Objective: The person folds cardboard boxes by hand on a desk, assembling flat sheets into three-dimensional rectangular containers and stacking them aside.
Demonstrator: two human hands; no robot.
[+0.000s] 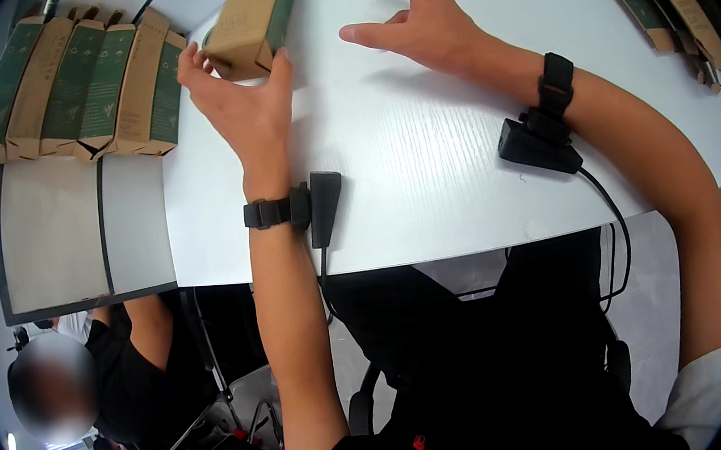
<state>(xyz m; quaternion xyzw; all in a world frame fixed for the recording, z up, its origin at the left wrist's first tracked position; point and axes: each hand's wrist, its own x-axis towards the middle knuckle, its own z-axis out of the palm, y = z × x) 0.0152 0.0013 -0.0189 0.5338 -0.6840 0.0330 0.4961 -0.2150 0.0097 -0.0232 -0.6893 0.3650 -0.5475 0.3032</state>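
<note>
A long brown and green cardboard box (250, 23) lies on the white table at the top middle, its far end cut off by the picture's edge. My left hand (242, 104) is around its near end, thumb along the right side and fingers on the left. To the right of the box, my right hand (431, 27) hovers over the table. Its thumb and fingers are spread with nothing between them, and some fingertips reach the top edge. Both wrists wear black straps with a small black device and cable.
Several similar boxes (83, 88) stand in a row at the far left, beside a low partition (51, 236). Flattened or stacked green and brown cardboard (648, 1) lies at the far right of the table (410, 192). Another person (126, 371) sits at the lower left.
</note>
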